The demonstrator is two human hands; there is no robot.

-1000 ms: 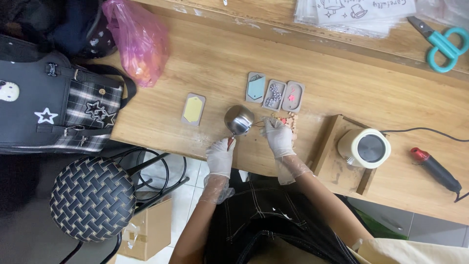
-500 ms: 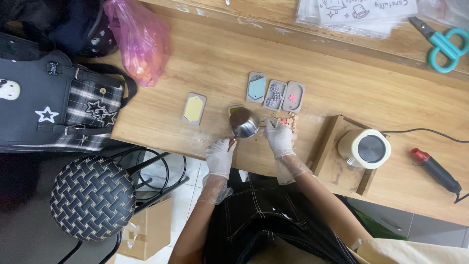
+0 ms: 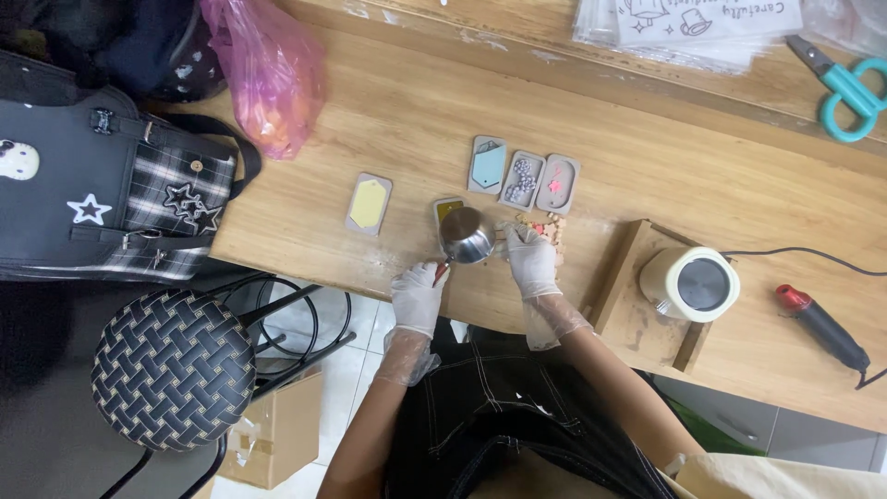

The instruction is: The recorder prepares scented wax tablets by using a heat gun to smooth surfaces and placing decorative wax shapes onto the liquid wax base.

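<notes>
The gloved left hand point(image 3: 418, 296) grips the handle of a small steel pouring cup point(image 3: 467, 237), tilted over a yellow mould point(image 3: 450, 209) near the desk point(image 3: 407, 120) edge. The gloved right hand point(image 3: 530, 260), fingers curled, rests beside the cup on scattered small pieces point(image 3: 542, 225).

A wooden worktop point(image 3: 647, 157) is seen above a pale tiled floor point(image 3: 356, 356); a woven black stool point(image 3: 173, 370) is placed beside it.

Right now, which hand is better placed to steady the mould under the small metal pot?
Probably the right hand: it rests beside the mould, fingers free. The left hand grips the metal pot by its handle.
</notes>
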